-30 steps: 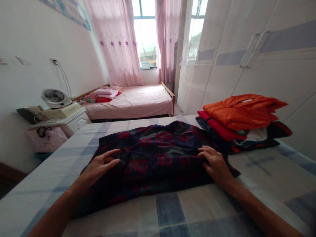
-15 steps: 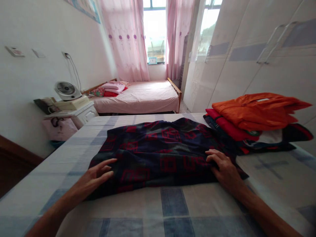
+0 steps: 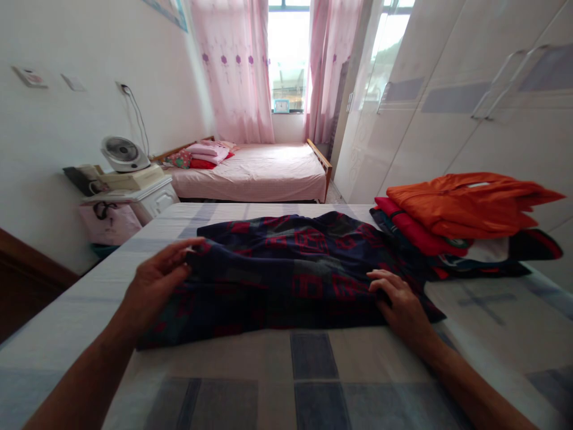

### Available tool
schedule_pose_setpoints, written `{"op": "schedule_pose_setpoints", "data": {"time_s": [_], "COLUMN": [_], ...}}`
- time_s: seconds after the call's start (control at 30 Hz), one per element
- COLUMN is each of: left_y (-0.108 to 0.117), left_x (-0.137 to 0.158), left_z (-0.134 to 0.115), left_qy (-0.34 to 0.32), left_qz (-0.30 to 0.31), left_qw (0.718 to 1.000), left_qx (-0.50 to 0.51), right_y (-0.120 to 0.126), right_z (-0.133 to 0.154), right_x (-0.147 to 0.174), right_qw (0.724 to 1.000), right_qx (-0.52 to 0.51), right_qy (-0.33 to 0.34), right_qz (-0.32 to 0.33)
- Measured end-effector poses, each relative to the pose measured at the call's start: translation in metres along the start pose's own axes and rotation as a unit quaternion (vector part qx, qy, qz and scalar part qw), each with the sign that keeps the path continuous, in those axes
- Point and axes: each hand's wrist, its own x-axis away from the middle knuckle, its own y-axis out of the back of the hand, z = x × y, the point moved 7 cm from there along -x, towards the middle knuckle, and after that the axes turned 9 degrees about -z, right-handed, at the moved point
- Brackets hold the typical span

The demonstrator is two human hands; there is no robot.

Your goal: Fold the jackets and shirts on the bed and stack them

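Note:
A dark navy garment with red block patterns [image 3: 308, 257] lies spread across the bed in front of me; I cannot tell its exact kind. My left hand [image 3: 163, 275] pinches its left side and holds that part raised off the bed. Lower on the right side, my right hand [image 3: 396, 301] has its fingers curled onto the cloth, closed on a bit of it near the surface. A shallow fold runs between the two hands.
The near bed has a blue-and-white checked sheet [image 3: 313, 358]. To the right sits a pile of folded clothes, with an orange jacket [image 3: 461, 203] on top. Behind are a pink-covered bed [image 3: 273, 173], a fan [image 3: 123, 153] on a white cabinet [image 3: 161, 200], and white wardrobes [image 3: 447, 137].
My left hand has risen and moved slightly away from me, lifting the garment's left side. My right hand stays nearly in place. The view has shifted slightly.

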Motion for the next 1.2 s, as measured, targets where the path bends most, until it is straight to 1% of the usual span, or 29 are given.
{"op": "schedule_pose_setpoints", "data": {"time_s": [0.07,0.1,0.17,0.2,0.27,0.33,0.37,0.43,0.47,0.5,0.53,0.57,0.63,0.67,0.7,0.73,0.77,0.87,0.9,0.97,1.07,1.13,1.2], "left_y": [-0.008,-0.013,-0.022,-0.027,-0.034,-0.033,-0.027,-0.011,-0.005,-0.001,-0.001,-0.004,-0.015,-0.020,-0.022,-0.023,-0.021,-0.008,-0.005,-0.005,-0.011,-0.013,-0.011], "left_x": [0.018,0.027,0.035,0.035,0.026,0.011,0.003,-0.007,-0.008,-0.007,-0.003,0.004,0.022,0.030,0.037,0.041,0.042,0.037,0.035,0.033,0.034,0.035,0.037], "left_z": [0.024,0.035,0.051,0.053,0.046,0.028,0.017,0.000,-0.002,0.000,0.007,0.017,0.039,0.046,0.051,0.054,0.054,0.053,0.053,0.058,0.064,0.066,0.065], "left_qy": [0.047,0.064,0.081,0.086,0.086,0.066,0.046,0.008,0.004,0.013,0.036,0.067,0.114,0.122,0.122,0.119,0.114,0.108,0.103,0.083,0.013,-0.034,-0.060], "left_qz": [0.105,0.144,0.159,0.157,0.122,0.056,0.013,-0.065,-0.084,-0.084,-0.065,-0.024,0.082,0.126,0.151,0.154,0.136,0.040,0.021,0.018,0.023,0.004,-0.024], "left_qw": [0.991,0.983,0.976,0.976,0.986,0.996,0.998,0.993,0.990,0.991,0.994,0.996,0.990,0.984,0.980,0.979,0.983,0.993,0.994,0.994,0.988,0.983,0.981], "left_qx": [-0.065,-0.093,-0.128,-0.122,-0.079,-0.010,0.030,0.099,0.111,0.103,0.079,0.046,-0.016,-0.035,-0.049,-0.055,-0.053,-0.018,-0.018,-0.062,-0.154,-0.178,-0.181], "right_y": [-0.002,-0.003,-0.005,-0.005,-0.005,-0.005,-0.004,-0.003,-0.003,-0.002,-0.003,-0.003,-0.005,-0.005,-0.006,-0.006,-0.006,-0.005,-0.005,-0.006,-0.007,-0.007,-0.004], "right_z": [-0.002,-0.002,-0.003,-0.003,-0.003,-0.003,-0.002,-0.001,-0.001,0.000,0.000,-0.001,-0.001,-0.001,-0.001,-0.001,0.000,0.000,0.000,0.000,0.000,0.001,0.002], "right_x": [0.001,0.000,0.000,-0.001,-0.001,-0.001,-0.001,0.001,0.001,0.002,0.002,0.003,0.003,0.003,0.002,0.002,0.002,0.002,0.002,0.003,0.003,0.003,0.002], "right_qw": [1.000,1.000,1.000,1.000,1.000,1.000,1.000,1.000,0.999,0.999,0.999,0.999,0.999,0.999,0.999,0.999,0.999,0.999,0.999,0.999,0.999,0.999,0.999], "right_qx": [-0.009,-0.012,-0.017,-0.019,-0.018,-0.018,-0.019,-0.024,-0.027,-0.029,-0.030,-0.030,-0.031,-0.032,-0.033,-0.033,-0.033,-0.031,-0.031,-0.034,-0.039,-0.038,-0.037], "right_qy": [-0.003,-0.004,-0.006,-0.007,-0.009,-0.010,-0.009,-0.007,-0.007,-0.007,-0.007,-0.008,-0.009,-0.009,-0.008,-0.007,-0.006,-0.006,-0.007,-0.005,0.000,0.003,0.009], "right_qz": [0.007,0.010,0.013,0.012,0.009,0.010,0.011,0.014,0.015,0.016,0.017,0.020,0.027,0.030,0.031,0.032,0.031,0.030,0.031,0.031,0.030,0.029,0.025]}}
